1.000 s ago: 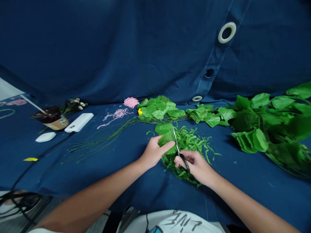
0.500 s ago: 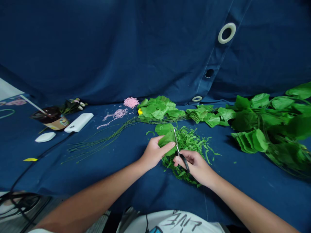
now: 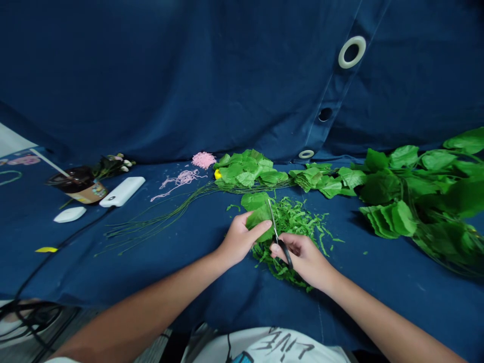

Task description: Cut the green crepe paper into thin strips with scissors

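My left hand (image 3: pixel 241 236) pinches a green leaf-shaped piece (image 3: pixel 261 216) between thumb and fingers. Black-handled scissors (image 3: pixel 284 252) are gripped in my right hand (image 3: pixel 302 258), with their narrow metal blades pointing up along the right edge of that piece. Below and to the right of both hands lies a heap of thin green clippings (image 3: pixel 298 219). Another green leaf (image 3: pixel 254 201) shows just behind the held piece. Further back is a pile of cut green leaves (image 3: pixel 245 169) with long thin green stems (image 3: pixel 177 206) running left.
Large green leaf bundles (image 3: pixel 401 186) cover the right side. Pink shreds (image 3: pixel 204 160) and pink strands (image 3: pixel 183 177) lie behind. At the left are a cup with a straw (image 3: pixel 85 187), a white power bank (image 3: pixel 123 191) with a black cable, and a white case (image 3: pixel 70 214).
My right hand and the scissors have shifted very slightly to the left along the leaf's edge. My left hand keeps the same hold.
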`<state>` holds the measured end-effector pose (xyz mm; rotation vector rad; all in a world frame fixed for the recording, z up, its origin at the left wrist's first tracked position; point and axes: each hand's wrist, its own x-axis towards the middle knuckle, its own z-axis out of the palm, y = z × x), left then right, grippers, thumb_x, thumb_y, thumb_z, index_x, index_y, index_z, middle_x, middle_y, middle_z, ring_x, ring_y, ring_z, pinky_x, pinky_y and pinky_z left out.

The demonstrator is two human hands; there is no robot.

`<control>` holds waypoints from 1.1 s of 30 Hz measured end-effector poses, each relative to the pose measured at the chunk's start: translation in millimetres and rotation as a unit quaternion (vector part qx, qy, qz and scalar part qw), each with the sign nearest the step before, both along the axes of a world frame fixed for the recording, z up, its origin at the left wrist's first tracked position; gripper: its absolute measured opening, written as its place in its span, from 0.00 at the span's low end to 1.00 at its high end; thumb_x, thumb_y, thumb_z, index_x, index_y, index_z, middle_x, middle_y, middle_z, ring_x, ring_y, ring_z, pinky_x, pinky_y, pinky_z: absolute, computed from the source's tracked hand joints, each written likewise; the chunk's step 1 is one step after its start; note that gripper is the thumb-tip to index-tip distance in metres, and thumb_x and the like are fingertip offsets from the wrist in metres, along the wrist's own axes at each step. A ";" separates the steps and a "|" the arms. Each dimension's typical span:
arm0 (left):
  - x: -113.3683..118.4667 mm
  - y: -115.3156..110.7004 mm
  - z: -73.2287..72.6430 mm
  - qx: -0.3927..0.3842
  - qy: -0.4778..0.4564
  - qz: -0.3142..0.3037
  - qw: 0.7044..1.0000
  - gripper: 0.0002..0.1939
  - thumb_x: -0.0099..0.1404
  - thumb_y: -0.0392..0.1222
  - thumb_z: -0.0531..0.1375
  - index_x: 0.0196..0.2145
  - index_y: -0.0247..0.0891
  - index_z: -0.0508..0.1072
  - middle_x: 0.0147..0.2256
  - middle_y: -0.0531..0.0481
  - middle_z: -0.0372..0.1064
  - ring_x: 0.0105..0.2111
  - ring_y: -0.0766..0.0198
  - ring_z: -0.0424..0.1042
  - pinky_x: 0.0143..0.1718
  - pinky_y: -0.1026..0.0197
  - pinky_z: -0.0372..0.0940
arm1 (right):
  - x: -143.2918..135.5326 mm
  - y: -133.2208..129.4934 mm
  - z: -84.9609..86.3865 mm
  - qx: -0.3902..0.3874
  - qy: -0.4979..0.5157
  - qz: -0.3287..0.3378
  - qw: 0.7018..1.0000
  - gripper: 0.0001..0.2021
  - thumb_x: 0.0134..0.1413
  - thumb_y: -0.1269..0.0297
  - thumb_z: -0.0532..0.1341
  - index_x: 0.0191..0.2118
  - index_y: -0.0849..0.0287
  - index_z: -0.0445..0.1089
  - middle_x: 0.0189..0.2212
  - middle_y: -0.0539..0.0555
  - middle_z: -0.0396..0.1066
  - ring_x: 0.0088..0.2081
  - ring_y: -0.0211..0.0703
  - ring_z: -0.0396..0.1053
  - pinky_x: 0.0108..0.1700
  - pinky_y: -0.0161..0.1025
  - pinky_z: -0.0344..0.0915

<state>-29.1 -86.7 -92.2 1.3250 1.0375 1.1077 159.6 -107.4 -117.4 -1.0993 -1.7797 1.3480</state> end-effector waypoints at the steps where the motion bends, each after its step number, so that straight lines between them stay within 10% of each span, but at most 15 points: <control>1: -0.1 0.0 0.0 -0.001 0.002 0.001 1.000 0.16 0.61 0.51 0.65 0.28 0.36 0.68 0.16 0.59 0.58 0.15 0.73 0.54 0.17 0.67 0.49 | 0.0 -0.1 -0.2 0.001 0.000 0.001 1.000 0.19 0.56 0.48 0.64 0.29 0.60 0.71 0.21 0.47 0.61 0.22 0.35 0.54 0.25 0.32 0.52; 17: -1.7 2.2 -4.6 -0.003 0.018 -0.019 1.000 0.16 0.61 0.51 0.65 0.29 0.36 0.69 0.18 0.59 0.59 0.16 0.72 0.55 0.18 0.67 0.50 | 0.9 -0.1 -0.1 -0.004 0.021 -0.010 1.000 0.18 0.55 0.49 0.66 0.27 0.61 0.72 0.20 0.46 0.61 0.22 0.35 0.54 0.25 0.33 0.51; 25: -2.1 4.1 3.2 0.049 0.008 0.005 0.999 0.13 0.63 0.47 0.64 0.40 0.34 0.76 0.38 0.48 0.75 0.38 0.61 0.71 0.41 0.63 0.64 | 1.8 0.7 1.4 -0.006 0.016 -0.003 1.000 0.17 0.57 0.51 0.65 0.28 0.61 0.74 0.21 0.48 0.65 0.23 0.36 0.56 0.26 0.34 0.53; 33: -2.4 2.9 -1.0 0.056 0.030 0.003 0.998 0.14 0.63 0.49 0.63 0.36 0.33 0.75 0.32 0.49 0.74 0.31 0.63 0.69 0.34 0.64 0.63 | 1.1 -0.1 4.5 -0.006 -0.002 0.005 1.000 0.19 0.57 0.47 0.64 0.30 0.61 0.74 0.22 0.50 0.68 0.23 0.37 0.60 0.26 0.33 0.55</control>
